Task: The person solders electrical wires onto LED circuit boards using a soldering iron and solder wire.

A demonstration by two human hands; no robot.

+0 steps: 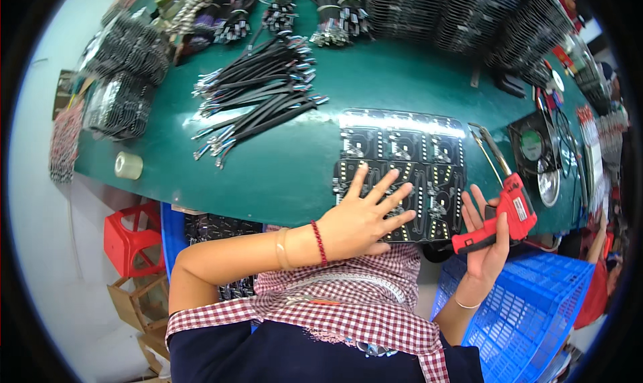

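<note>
My left hand (351,223) lies with fingers spread over a panel of black circuit boards (447,157) at the table's near edge. The panel has rows of small pale components, and its far part catches a bright glare. In my right hand (487,254), just right of the panel, is a red soldering gun (514,212) with a black grip. Some fingers of that hand are stretched out while the thumb and palm support the gun. Its long metal tip and a thin feed tube point up and away, apart from the boards.
Bundles of black cables (261,92) lie on the green table (174,175). Stacked boards stand at the far right (469,15) and left (120,102). A tape roll (128,165), small fan (532,142), red stool (134,239) and blue crate (529,302) are around. Another person's red clothing (593,289) shows far right.
</note>
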